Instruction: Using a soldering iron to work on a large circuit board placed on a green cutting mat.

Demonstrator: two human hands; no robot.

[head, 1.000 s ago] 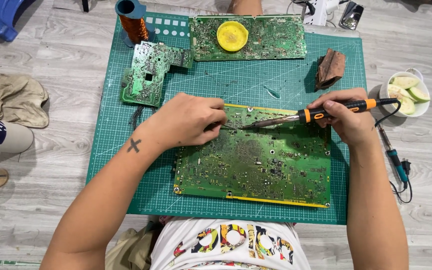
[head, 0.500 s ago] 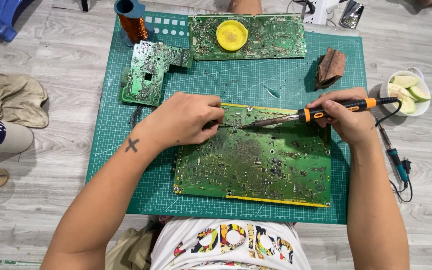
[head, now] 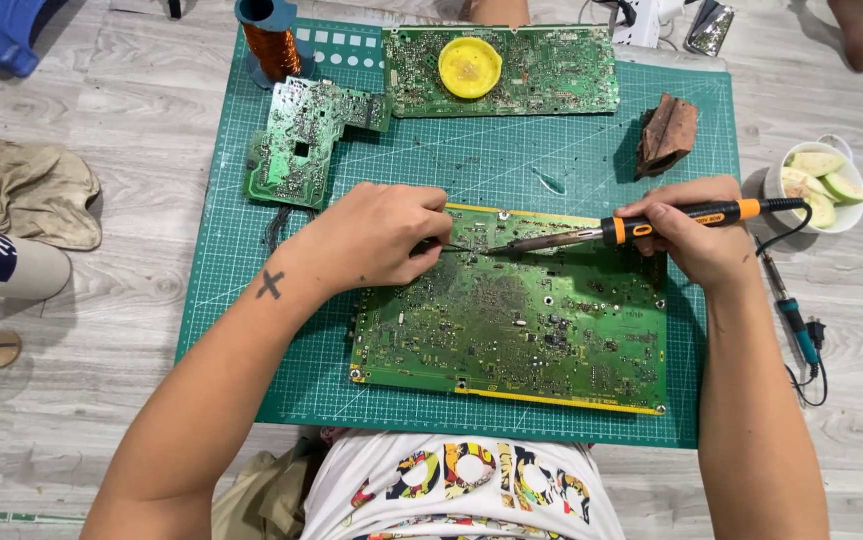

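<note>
The large green circuit board [head: 511, 310] lies flat on the green cutting mat [head: 571, 170], directly in front of the person. The right hand [head: 696, 235] is closed around the black and orange handle of a soldering iron [head: 641, 228], and the iron's tip reaches the board near its upper edge. The left hand [head: 376, 240] rests on the board's upper left corner with fingers pinched together on a thin dark tool; the tool is too small to identify, and its end meets the iron's tip.

On the floor to the right stands a white bowl [head: 776, 185] with pale green fruit slices inside. On the far circuit board [head: 551, 70] sits a yellow round dish [head: 469, 67]; its content is hard to see. The top edge cuts off a spool of copper wire [head: 271, 45].

Compared with the earlier frames, both hands and the iron keep nearly the same position.
</note>
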